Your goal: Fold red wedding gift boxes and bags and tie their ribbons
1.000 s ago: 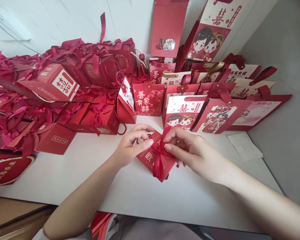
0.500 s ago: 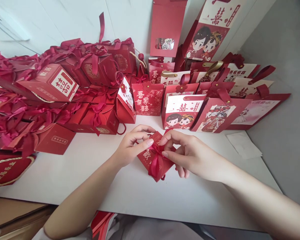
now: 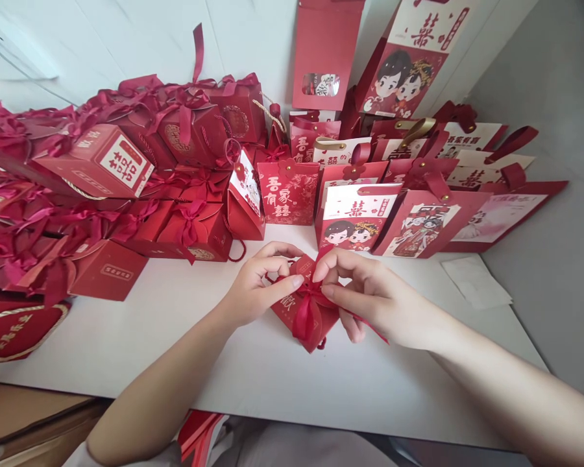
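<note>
A small red gift box (image 3: 304, 311) lies on the white desk (image 3: 253, 363), near the desk's front edge and at its middle. The box is the landmark for all positions below.

Left hand (image 3: 257, 285): at the left of the box, fingers curled to a narrow pinch. The thumb tip and forefinger meet at the knot of the red ribbon (image 3: 305, 311) on top of the box, and the remaining fingers arch over the box's rear corner.

Right hand (image 3: 370, 295): at the right of the box, also narrowed to a pinch. Its thumb and forefinger close on the ribbon at the knot, directly facing the left fingertips. A thin ribbon tail runs from the knot rightward under this hand. Both hands hold the ribbon; neither is spread.

The ribbon's loop hangs down over the box's near face, toward its front corner.

Behind and left of the box: a dense pile of red ribboned boxes (image 3: 126, 181). Directly behind it: a row of upright red gift bags (image 3: 355, 217), some with cartoon couples printed on them. To the right of the box, well apart, a white sheet of paper (image 3: 474, 282) lies flat on the desk.
</note>
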`<state>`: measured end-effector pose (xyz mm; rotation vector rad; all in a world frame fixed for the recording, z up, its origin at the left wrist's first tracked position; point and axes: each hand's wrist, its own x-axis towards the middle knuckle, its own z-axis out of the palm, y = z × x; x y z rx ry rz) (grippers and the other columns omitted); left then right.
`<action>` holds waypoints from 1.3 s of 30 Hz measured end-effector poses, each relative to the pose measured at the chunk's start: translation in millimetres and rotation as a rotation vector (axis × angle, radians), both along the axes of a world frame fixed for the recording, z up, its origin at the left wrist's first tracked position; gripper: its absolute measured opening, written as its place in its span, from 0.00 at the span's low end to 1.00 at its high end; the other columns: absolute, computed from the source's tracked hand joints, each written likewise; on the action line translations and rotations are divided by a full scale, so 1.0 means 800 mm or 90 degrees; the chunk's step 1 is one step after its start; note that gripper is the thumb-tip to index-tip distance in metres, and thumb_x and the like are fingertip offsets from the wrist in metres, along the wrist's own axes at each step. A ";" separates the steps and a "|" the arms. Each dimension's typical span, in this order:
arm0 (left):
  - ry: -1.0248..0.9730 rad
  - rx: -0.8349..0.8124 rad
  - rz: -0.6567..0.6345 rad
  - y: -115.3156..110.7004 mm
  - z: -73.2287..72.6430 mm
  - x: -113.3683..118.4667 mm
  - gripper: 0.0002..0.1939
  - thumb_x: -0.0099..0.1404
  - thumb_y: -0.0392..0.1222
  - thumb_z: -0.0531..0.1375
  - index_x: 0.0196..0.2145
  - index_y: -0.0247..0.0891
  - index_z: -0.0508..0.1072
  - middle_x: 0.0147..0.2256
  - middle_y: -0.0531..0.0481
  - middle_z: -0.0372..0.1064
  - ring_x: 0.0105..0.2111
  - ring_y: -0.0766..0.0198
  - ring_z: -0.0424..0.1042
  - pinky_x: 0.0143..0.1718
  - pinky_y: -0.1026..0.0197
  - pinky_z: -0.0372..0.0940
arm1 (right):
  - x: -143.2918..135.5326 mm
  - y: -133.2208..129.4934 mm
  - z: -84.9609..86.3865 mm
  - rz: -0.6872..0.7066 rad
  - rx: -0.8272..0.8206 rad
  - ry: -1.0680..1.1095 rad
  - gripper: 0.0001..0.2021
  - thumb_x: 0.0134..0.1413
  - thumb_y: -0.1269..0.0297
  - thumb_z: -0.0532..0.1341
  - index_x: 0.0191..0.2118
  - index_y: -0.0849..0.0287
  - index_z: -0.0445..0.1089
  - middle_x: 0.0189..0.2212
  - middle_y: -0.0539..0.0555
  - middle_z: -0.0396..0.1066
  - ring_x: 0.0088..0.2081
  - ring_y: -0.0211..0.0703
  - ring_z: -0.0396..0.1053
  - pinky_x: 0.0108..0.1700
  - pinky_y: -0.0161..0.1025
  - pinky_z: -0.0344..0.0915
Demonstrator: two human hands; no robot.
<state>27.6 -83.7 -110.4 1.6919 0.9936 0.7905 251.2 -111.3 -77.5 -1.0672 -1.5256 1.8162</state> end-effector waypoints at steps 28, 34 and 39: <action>-0.101 -0.143 0.032 0.008 -0.006 0.000 0.22 0.64 0.49 0.64 0.19 0.35 0.64 0.49 0.45 0.69 0.48 0.56 0.69 0.50 0.57 0.63 | 0.011 -0.001 -0.002 0.002 0.825 -0.436 0.09 0.68 0.70 0.54 0.40 0.58 0.72 0.37 0.54 0.72 0.31 0.37 0.69 0.28 0.35 0.61; -0.074 -0.134 0.060 0.007 -0.006 0.003 0.23 0.63 0.49 0.64 0.18 0.35 0.61 0.49 0.45 0.69 0.46 0.57 0.70 0.48 0.57 0.63 | 0.012 0.001 -0.006 -0.001 0.826 -0.370 0.08 0.68 0.69 0.55 0.40 0.58 0.71 0.37 0.54 0.73 0.36 0.39 0.72 0.32 0.35 0.64; -0.090 -0.145 0.063 0.006 -0.007 0.004 0.22 0.64 0.48 0.64 0.19 0.35 0.62 0.49 0.45 0.69 0.46 0.58 0.70 0.48 0.58 0.64 | 0.013 0.002 -0.009 0.001 0.817 -0.348 0.06 0.68 0.69 0.56 0.40 0.57 0.70 0.37 0.54 0.72 0.34 0.38 0.70 0.31 0.35 0.63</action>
